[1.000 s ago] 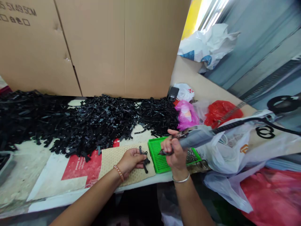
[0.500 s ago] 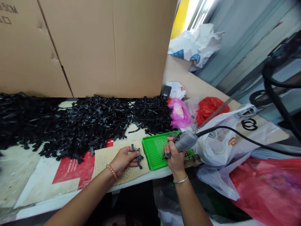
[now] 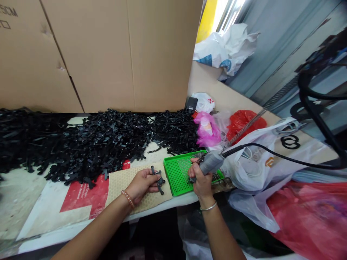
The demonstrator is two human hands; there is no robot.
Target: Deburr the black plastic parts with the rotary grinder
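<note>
My left hand (image 3: 142,185) is closed on a small dark jointed part (image 3: 159,181) with several arms, held over a tan textured pad (image 3: 121,184). My right hand (image 3: 201,177) grips a grey electric screwdriver (image 3: 210,163), its rear end pointing up and right to a black cable (image 3: 260,145). The tool's tip is hidden behind the fingers. Beneath the right hand lies a green perforated tray (image 3: 173,178), with many tiny metal pieces (image 3: 199,155) along its far and right sides.
Heaped black parts (image 3: 108,141) cover the back of the table, against a tall cardboard box (image 3: 159,54). Pink (image 3: 207,128), red (image 3: 244,122) and white plastic bags (image 3: 249,166) crowd the right side. A coiled spring (image 3: 255,124) runs up from the screwdriver.
The screwdriver's rear end has tilted slightly left and down, and its cable and spring have swung a little. My left hand and the dark part stay in nearly the same place.
</note>
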